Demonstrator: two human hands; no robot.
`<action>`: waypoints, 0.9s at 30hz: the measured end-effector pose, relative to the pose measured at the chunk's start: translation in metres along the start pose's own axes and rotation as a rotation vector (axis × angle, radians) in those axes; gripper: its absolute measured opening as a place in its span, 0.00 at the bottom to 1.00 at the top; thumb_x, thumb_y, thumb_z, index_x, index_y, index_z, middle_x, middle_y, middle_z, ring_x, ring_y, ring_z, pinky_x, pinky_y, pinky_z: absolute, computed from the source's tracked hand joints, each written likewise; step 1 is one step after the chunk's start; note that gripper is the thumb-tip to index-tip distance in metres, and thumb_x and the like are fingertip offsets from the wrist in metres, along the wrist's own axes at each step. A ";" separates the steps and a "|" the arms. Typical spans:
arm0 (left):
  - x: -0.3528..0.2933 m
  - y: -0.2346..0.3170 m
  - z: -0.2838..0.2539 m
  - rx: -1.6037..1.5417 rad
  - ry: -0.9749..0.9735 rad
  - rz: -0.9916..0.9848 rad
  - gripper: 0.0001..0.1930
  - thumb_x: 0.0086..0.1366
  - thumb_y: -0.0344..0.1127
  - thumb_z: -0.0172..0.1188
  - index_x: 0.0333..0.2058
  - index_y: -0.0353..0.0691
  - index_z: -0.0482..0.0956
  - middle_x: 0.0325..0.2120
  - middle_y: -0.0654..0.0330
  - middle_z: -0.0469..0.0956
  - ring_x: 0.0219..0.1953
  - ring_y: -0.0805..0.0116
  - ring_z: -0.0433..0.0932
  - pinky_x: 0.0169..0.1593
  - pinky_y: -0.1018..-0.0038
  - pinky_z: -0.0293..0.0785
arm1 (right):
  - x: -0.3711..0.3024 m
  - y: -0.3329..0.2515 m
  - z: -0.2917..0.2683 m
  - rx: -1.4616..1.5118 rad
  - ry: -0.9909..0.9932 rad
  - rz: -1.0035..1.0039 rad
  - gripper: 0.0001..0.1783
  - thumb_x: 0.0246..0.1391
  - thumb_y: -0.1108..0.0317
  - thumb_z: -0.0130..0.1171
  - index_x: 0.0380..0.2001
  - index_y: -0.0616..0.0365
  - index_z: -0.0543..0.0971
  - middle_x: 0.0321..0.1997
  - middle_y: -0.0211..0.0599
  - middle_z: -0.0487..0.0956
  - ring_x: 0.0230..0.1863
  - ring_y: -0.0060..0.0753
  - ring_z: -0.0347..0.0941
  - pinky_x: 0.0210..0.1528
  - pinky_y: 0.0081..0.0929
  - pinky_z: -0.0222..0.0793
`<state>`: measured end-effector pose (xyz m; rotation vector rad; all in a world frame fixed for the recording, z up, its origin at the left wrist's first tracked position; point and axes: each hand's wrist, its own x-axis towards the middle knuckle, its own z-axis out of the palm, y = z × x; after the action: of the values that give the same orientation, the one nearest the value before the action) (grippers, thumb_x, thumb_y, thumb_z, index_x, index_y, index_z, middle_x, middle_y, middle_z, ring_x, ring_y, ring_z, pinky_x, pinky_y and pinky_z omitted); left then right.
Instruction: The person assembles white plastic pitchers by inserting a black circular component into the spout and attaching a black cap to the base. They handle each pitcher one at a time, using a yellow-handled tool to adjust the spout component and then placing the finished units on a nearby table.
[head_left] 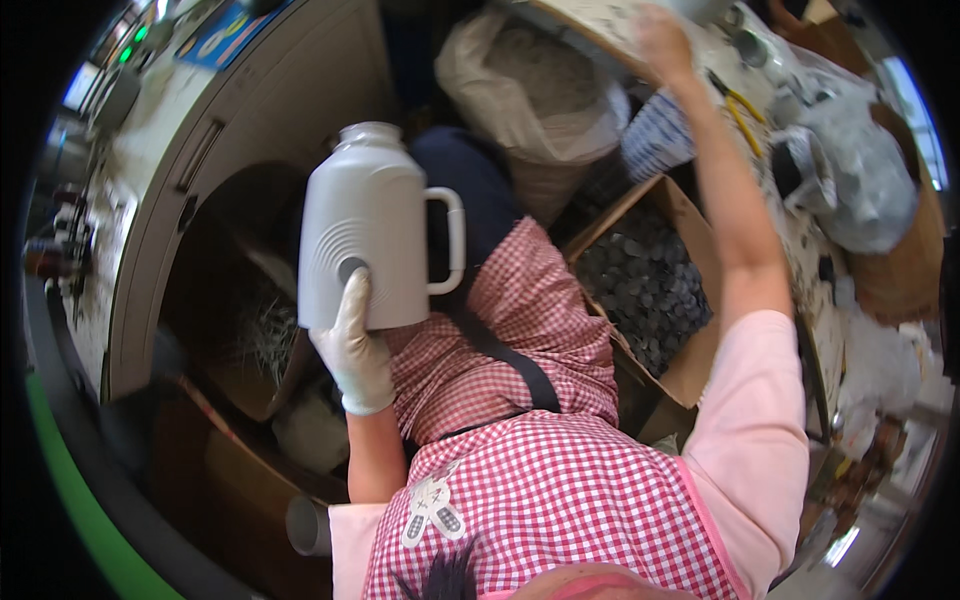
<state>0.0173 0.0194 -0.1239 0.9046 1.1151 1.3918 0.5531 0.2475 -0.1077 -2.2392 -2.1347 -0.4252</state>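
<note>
A pale grey plastic jug (375,220) with a side handle and a narrow round neck stands upright in my left hand (356,365). That hand wears a white glove and supports the jug at its base. The thumb lies on the front wall, by a small dark round spot (351,267). The jug is held above my lap, its handle toward the right. My bare right hand (662,45) is stretched out over the far edge of the worktable (590,18). Motion smears its fingers, so I cannot tell what they hold.
An open cardboard box (690,375) of small dark discs sits right of my lap. Behind it stands a white sack (480,70). Yellow-handled pliers (742,115) and clear plastic bags (865,190) lie on the right-hand table. A cabinet (290,90) with a worktop stands left.
</note>
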 end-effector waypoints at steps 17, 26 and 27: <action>-0.006 -0.004 -0.040 0.583 -0.181 0.392 0.25 0.63 0.11 0.57 0.58 0.36 0.79 0.53 0.52 0.81 0.55 0.57 0.81 0.61 0.66 0.77 | -0.135 -0.161 -0.099 2.013 -0.667 0.245 0.30 0.68 0.63 0.49 0.69 0.67 0.65 0.39 0.29 0.76 0.27 0.13 0.69 0.29 0.11 0.68; -0.004 -0.014 -0.043 0.742 -0.198 0.609 0.31 0.57 0.11 0.60 0.61 0.35 0.76 0.58 0.50 0.78 0.62 0.56 0.77 0.66 0.64 0.72 | -0.228 -0.322 -0.137 1.713 -0.741 0.071 0.15 0.74 0.67 0.51 0.57 0.63 0.75 0.28 0.27 0.75 0.24 0.14 0.68 0.27 0.15 0.65; -0.003 -0.014 -0.042 0.766 -0.177 0.657 0.31 0.58 0.14 0.62 0.62 0.34 0.75 0.58 0.52 0.79 0.62 0.59 0.77 0.67 0.65 0.71 | -0.232 -0.323 -0.139 1.590 -0.725 0.097 0.13 0.72 0.68 0.53 0.53 0.62 0.76 0.29 0.31 0.78 0.25 0.16 0.71 0.28 0.16 0.67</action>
<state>-0.0185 0.0098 -0.1482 2.0458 1.2897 1.3403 0.2032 0.0136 -0.0778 -1.3983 -1.3456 1.6443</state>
